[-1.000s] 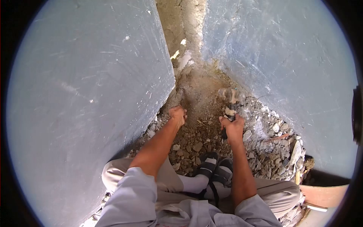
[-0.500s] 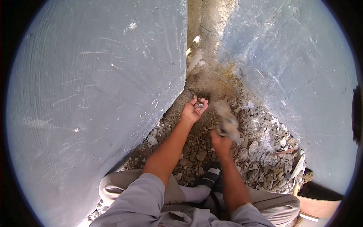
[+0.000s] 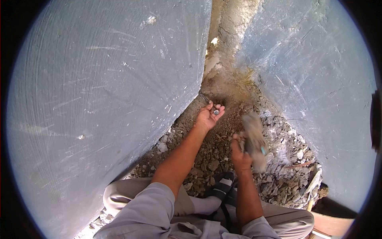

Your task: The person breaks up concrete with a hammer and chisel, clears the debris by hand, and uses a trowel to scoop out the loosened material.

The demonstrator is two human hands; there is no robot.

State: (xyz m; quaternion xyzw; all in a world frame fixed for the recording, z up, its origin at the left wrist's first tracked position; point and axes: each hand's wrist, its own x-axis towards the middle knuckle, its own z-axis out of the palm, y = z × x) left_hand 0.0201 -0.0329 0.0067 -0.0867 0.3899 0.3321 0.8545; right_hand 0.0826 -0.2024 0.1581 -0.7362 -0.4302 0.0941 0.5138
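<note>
My left hand point(image 3: 207, 118) is closed around a metal chisel point(image 3: 216, 112). The chisel's round struck end faces up towards me, and its far part points at the dirt by the left slab's edge. To the right, my right hand point(image 3: 241, 157) grips a hammer point(image 3: 256, 139) whose heavy head is smeared by motion. The hammer head is apart from the chisel, above the rubble point(image 3: 211, 159). My fingers hide most of the hammer's handle.
Grey slab surfaces rise on the left point(image 3: 107, 87) and right point(image 3: 318, 79), leaving a narrow dirt gap point(image 3: 230, 36) between them. My sandalled foot point(image 3: 223, 183) rests among broken stones. A pan-like container point(image 3: 336, 224) sits at the lower right.
The hammer has swung right and towards me, away from the chisel. My left hand keeps its hold on the chisel; the whole view has shifted slightly.
</note>
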